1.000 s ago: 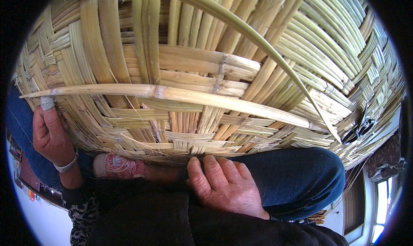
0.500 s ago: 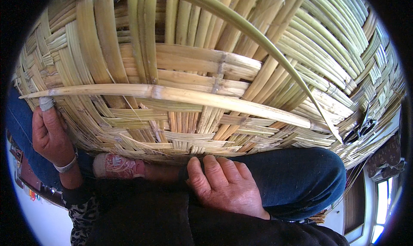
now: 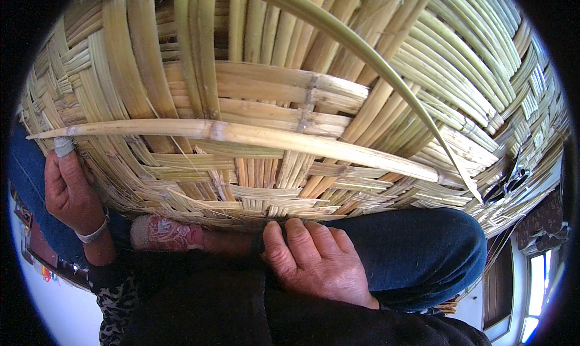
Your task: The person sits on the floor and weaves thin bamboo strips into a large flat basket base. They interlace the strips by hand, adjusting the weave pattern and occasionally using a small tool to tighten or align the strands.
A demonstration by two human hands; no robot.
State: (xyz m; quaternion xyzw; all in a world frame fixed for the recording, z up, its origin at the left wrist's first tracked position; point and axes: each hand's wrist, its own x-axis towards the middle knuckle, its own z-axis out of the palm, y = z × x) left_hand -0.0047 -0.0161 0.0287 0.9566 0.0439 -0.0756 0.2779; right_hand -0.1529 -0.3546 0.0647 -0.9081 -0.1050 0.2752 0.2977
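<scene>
A large woven reed piece (image 3: 254, 190) fills the space before me, its strips crossing over and under. Across it lies a long pale split reed (image 3: 260, 134), tapering to a thin tip at the left. My left hand (image 3: 74, 192) is at that tip, its fingers bent and drawn together; the index fingertip, wrapped in grey tape, meets the reed from below. Where its thumb presses is hidden. My right hand (image 3: 317, 258) rests palm down over my thigh at the weave's near edge, fingers slightly apart, the tips partly out of sight. Nothing shows in it.
A thick green reed (image 3: 362, 50) arches above the weave and ends at the right. Dark-handled scissors (image 3: 510, 181) lie on the weave at the right. My bent jeans-clad leg (image 3: 417, 255) and a pink patterned sock (image 3: 166, 233) are along the near edge.
The view shifts very slightly. Both hands and the split reed hold the same places.
</scene>
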